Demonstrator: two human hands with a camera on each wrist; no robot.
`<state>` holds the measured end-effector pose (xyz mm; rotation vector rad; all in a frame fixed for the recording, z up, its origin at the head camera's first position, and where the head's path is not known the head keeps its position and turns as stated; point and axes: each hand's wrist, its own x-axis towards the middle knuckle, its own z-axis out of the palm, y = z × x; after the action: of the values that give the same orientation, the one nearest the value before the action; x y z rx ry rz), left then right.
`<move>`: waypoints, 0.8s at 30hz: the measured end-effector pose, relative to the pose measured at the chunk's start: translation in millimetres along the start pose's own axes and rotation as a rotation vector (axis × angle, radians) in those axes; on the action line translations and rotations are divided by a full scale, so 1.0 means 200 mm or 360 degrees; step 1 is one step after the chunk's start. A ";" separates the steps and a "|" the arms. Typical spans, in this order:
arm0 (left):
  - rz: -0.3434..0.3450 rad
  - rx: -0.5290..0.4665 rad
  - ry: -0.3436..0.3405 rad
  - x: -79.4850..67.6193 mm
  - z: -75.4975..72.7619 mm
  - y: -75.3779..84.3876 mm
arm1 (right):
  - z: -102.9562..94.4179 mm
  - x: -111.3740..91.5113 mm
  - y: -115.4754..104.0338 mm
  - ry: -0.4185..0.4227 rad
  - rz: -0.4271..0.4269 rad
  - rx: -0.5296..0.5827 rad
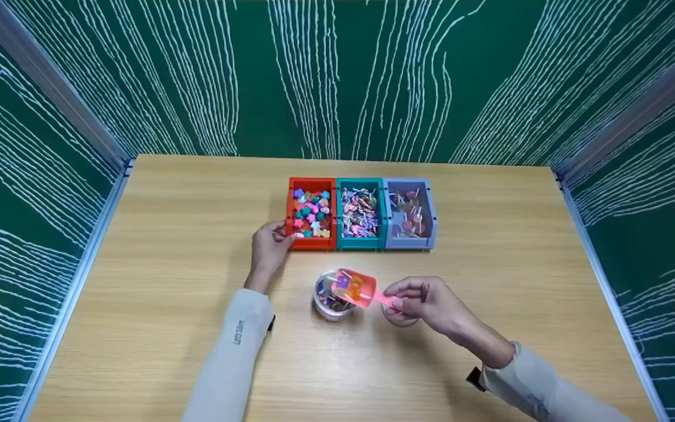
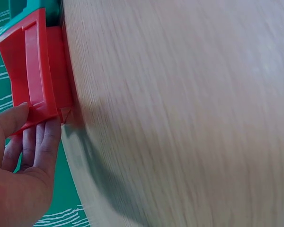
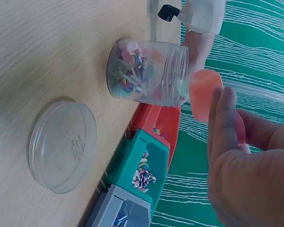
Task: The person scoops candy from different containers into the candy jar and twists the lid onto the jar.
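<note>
My left hand (image 1: pixel 270 249) grips the near left corner of the red bin (image 1: pixel 314 242), thumb over its front lip and fingers against the side, as the left wrist view shows. Star- and flower-shaped pieces in several colours lie in that bin. In my right hand (image 1: pixel 434 305) the handle of a translucent pink scoop (image 1: pixel 362 288) is pinched between thumb and fingers. The scoop holds wrapped lollipops and tilts over the mouth of a clear jar (image 3: pixel 151 71). Inside the jar are colourful candies with white sticks. Under the right hand a round clear lid (image 3: pixel 61 146) lies on the table.
A teal bin (image 1: pixel 361 242) of striped lollipops adjoins the red bin. On its right stands a grey-lilac bin (image 1: pixel 409 242) with more lollipops. The wooden table (image 1: pixel 138 264) is bounded by green walls (image 1: pixel 361 76) with white wavy lines.
</note>
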<state>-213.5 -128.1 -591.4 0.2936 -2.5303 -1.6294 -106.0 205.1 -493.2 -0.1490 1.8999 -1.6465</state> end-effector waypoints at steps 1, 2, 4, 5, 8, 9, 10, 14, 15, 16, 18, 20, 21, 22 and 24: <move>0.0006 0.0003 -0.0004 0.00 0.00 0.00 | 0.00 0.00 0.00 -0.0002 -0.0002 -0.0012; 0.0001 0.0009 -0.0012 0.00 0.00 0.00 | 0.00 0.00 0.00 -0.0004 -0.0002 -0.0027; -0.0001 0.0018 -0.0022 0.00 0.00 0.01 | 0.00 0.01 -0.01 -0.0006 -0.0005 -0.0061; -0.0001 0.0023 -0.0027 0.00 0.00 0.01 | 0.01 0.01 -0.01 -0.0011 -0.0011 -0.0083; 0.0000 0.0030 -0.0034 0.00 -0.01 0.01 | 0.01 0.02 -0.04 -0.0015 -0.0036 -0.0201; 0.0002 0.0030 -0.0036 0.00 -0.01 0.01 | 0.02 0.02 -0.05 -0.0017 -0.0058 -0.0265; 0.0002 0.0028 -0.0038 0.00 -0.01 0.01 | 0.02 0.02 -0.06 -0.0023 -0.0084 -0.0331; -0.0005 0.0025 -0.0039 -0.01 -0.01 0.01 | 0.05 0.02 -0.14 -0.0039 -0.0186 -0.0604; -0.0008 0.0022 -0.0040 -0.01 -0.01 0.01 | 0.06 0.02 -0.16 -0.0041 -0.0208 -0.0664; -0.0009 0.0020 -0.0040 -0.01 -0.01 0.01 | 0.07 0.02 -0.18 -0.0040 -0.0220 -0.0721; -0.0002 0.0011 -0.0038 -0.01 -0.01 0.01 | 0.09 0.02 -0.21 -0.0025 -0.0241 -0.0847; 0.0010 0.0007 -0.0034 -0.01 -0.01 0.01 | 0.11 0.02 -0.24 -0.0006 -0.0270 -0.0971; 0.0016 0.0003 -0.0032 -0.01 -0.01 0.01 | 0.12 0.01 -0.25 0.0006 -0.0291 -0.1031; 0.0022 0.0003 -0.0030 -0.01 -0.01 0.01 | 0.13 0.01 -0.26 0.0024 -0.0316 -0.1097; 0.0035 0.0000 -0.0025 -0.01 -0.02 0.01 | 0.14 0.00 -0.27 0.0059 -0.0381 -0.1199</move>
<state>-211.5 -130.1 -588.8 0.2536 -2.5357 -1.6299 -108.6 169.1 -445.0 -0.6705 2.5193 -0.9840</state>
